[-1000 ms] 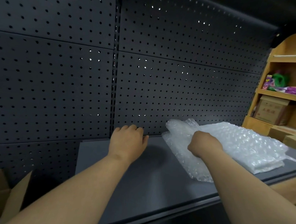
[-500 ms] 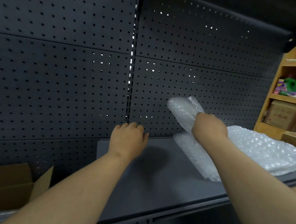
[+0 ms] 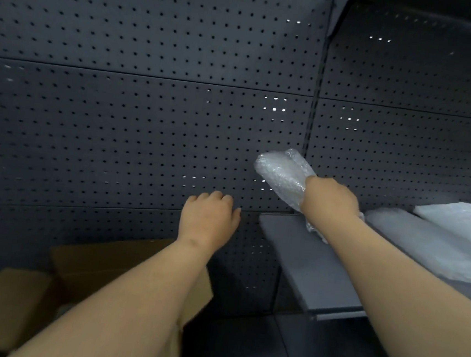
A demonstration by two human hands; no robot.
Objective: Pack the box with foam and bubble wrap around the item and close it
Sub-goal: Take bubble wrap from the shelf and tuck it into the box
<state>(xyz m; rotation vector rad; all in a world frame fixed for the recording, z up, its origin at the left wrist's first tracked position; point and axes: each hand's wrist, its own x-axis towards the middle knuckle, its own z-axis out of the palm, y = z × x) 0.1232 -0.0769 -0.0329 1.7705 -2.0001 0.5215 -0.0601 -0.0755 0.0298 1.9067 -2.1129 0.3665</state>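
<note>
My right hand (image 3: 331, 199) grips a sheet of clear bubble wrap (image 3: 283, 177), lifted off the grey shelf (image 3: 306, 268) with its free end sticking up to the left. More bubble wrap (image 3: 452, 242) lies stacked on the shelf at the right. My left hand (image 3: 209, 219) hovers in front of the dark pegboard with loosely curled fingers and holds nothing. An open cardboard box (image 3: 81, 275) stands at the lower left, partly hidden behind my left forearm; its inside is not visible.
A dark perforated back wall (image 3: 148, 112) fills most of the view. The grey shelf ends at its left edge close to my left hand. Below it is a dark floor or lower shelf (image 3: 269, 354).
My right hand has lifted one bubble wrap sheet off the stack and carried it leftward. The view has swung left, bringing the cardboard box further in. My left hand stays held out, empty.
</note>
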